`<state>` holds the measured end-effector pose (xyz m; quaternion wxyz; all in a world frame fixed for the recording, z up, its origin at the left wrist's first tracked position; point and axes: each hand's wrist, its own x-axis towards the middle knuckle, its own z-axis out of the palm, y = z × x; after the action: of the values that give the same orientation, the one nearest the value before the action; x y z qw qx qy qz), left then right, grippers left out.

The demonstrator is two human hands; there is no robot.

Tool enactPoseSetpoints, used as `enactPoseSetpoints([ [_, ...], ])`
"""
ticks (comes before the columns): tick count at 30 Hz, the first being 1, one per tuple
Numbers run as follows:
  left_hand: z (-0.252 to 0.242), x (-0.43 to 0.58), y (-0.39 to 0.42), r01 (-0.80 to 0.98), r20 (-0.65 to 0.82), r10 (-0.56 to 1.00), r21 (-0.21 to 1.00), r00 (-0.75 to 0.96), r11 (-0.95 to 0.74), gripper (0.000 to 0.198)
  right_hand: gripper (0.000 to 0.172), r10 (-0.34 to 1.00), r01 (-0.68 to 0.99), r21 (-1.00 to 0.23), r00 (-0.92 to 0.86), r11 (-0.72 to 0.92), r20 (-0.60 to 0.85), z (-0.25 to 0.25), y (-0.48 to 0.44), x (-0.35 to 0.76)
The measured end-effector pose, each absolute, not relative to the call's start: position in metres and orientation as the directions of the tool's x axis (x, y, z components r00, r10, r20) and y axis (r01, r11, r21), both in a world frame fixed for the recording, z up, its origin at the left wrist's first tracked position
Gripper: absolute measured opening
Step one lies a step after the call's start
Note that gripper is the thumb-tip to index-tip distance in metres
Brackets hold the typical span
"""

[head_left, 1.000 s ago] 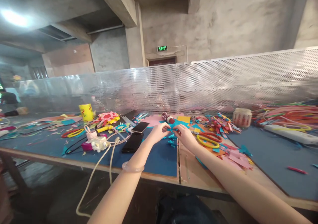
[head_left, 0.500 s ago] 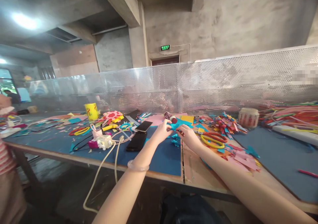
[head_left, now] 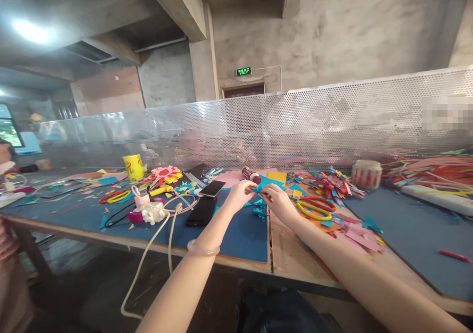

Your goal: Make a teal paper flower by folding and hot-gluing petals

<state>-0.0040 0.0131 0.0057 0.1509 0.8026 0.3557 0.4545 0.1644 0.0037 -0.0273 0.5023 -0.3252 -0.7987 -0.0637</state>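
Note:
A small piece of blue paper [head_left: 260, 183] is pinched between my two hands above the table. My left hand [head_left: 242, 195], with a pale bangle on its wrist, grips the paper from the left, fingers closed. My right hand [head_left: 277, 201] holds its right side, fingers closed too. Just behind my fingers lies a dark red glue bottle [head_left: 251, 174] on its side. Below the paper sits a cluster of blue paper curls [head_left: 260, 209]. Right of my right hand rest scissors with yellow and red handles [head_left: 314, 210].
Two phones [head_left: 201, 211] and a white power strip with cords [head_left: 153, 213] lie to the left, near a yellow cup [head_left: 133, 167]. Pink paper scraps [head_left: 360, 234], a paper flower bunch [head_left: 338, 183] and a jar [head_left: 365, 174] stand right. A perforated metal screen [head_left: 207, 131] borders the back.
My hands have drawn slightly closer together around the blue paper, which now looks more folded or bunched. The camera view has shifted a little.

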Motion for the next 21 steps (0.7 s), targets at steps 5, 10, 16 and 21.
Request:
enactPoseSetpoints([
  [5, 0.0106, -0.0026, 0.009, 0.426, 0.638, 0.705, 0.57, 0.31, -0.703, 0.019, 0.017, 0.455, 0.561, -0.251, -0.26, 0.789, 0.852, -0.0261, 0.0011, 0.1628],
  [10, 0.0112, -0.0031, 0.0093, 0.399, 0.641, 0.723, 0.611, 0.257, -0.684, 0.027, 0.018, 0.482, 0.544, -0.305, -0.216, 0.782, 0.849, -0.0245, -0.0029, 0.1624],
  [16, 0.012, -0.0037, 0.0091, 0.357, 0.631, 0.733, 0.644, 0.253, -0.677, 0.014, 0.017, 0.574, 0.474, -0.473, -0.087, 0.743, 0.814, -0.0209, -0.006, 0.1611],
  [21, 0.0123, -0.0042, 0.011, 0.302, 0.625, 0.74, 0.676, 0.248, -0.672, 0.014, 0.015, 0.649, 0.373, -0.603, 0.001, 0.705, 0.76, -0.0185, -0.0055, 0.1614],
])
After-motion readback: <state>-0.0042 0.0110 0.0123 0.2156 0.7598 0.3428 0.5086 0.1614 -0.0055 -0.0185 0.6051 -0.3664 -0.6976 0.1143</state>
